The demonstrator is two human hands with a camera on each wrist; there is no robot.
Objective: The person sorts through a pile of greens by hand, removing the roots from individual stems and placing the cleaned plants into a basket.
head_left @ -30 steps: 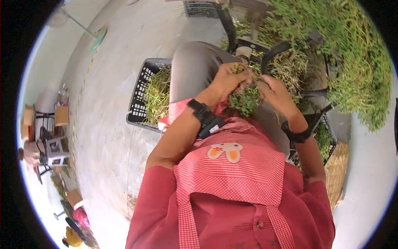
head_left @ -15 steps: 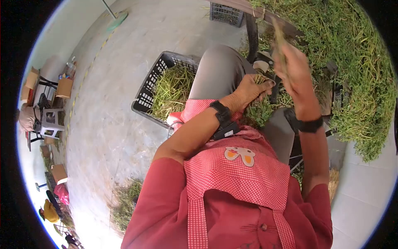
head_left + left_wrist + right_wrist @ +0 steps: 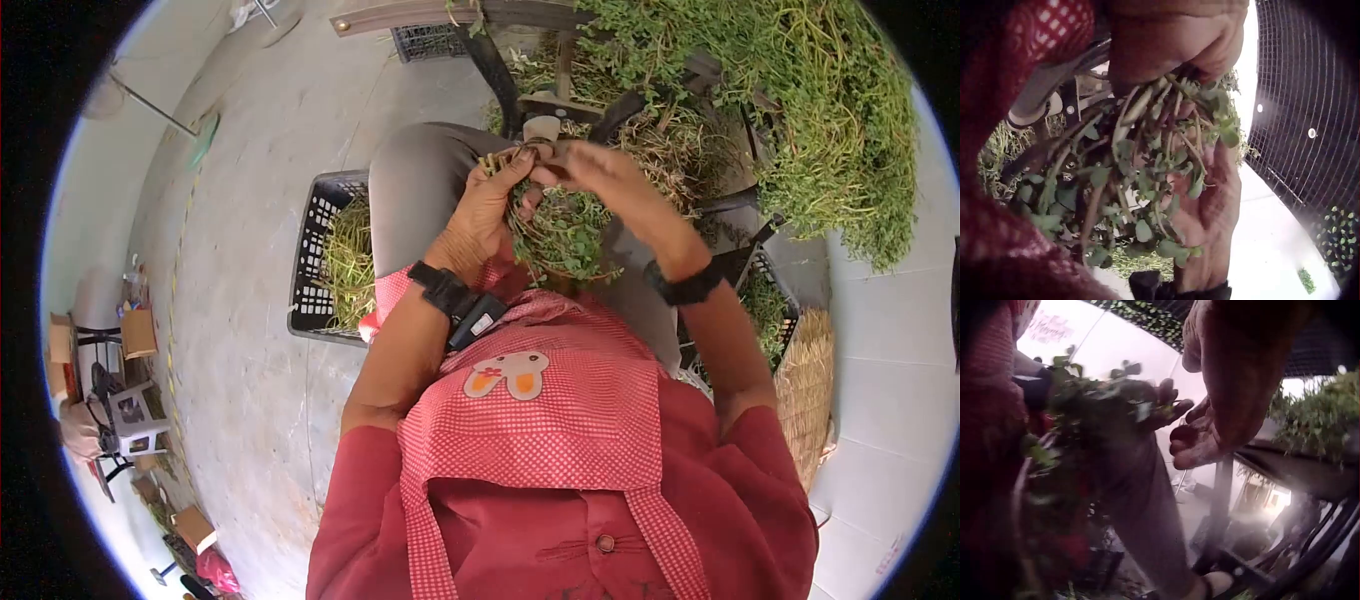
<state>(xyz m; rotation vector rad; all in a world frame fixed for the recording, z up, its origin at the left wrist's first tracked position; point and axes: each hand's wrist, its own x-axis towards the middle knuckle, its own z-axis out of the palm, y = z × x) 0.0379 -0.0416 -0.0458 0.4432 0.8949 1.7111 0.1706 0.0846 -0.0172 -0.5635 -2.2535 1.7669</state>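
Note:
My left hand (image 3: pixel 483 205) grips a bunch of leafy green stems (image 3: pixel 565 245) over the lap, its cut ends near the thumb. In the left wrist view the leaves (image 3: pixel 1141 169) hang from beneath the curled fingers. My right hand (image 3: pixel 625 195), blurred, is close by the left fingertips at the stem end. The right wrist view has its fingers (image 3: pixel 1194 450) bent beside the left hand's fingertips; I cannot tell whether a strand is between them. The red checked apron (image 3: pixel 530 430) covers the lap below.
A black crate (image 3: pixel 305 262) of cut stems (image 3: pixel 347 255) stands left of the knee. Piled greens (image 3: pixel 840 130) hang over the table at the right. Beneath are loose dry stems (image 3: pixel 675 155) and the table's dark frame (image 3: pixel 490 75). Straw (image 3: pixel 808 375) stands near another crate at the right.
Half a second ago my right hand was raised to the right with a long pale strand; it has come back down to the stem end. The left hand keeps holding the bunch.

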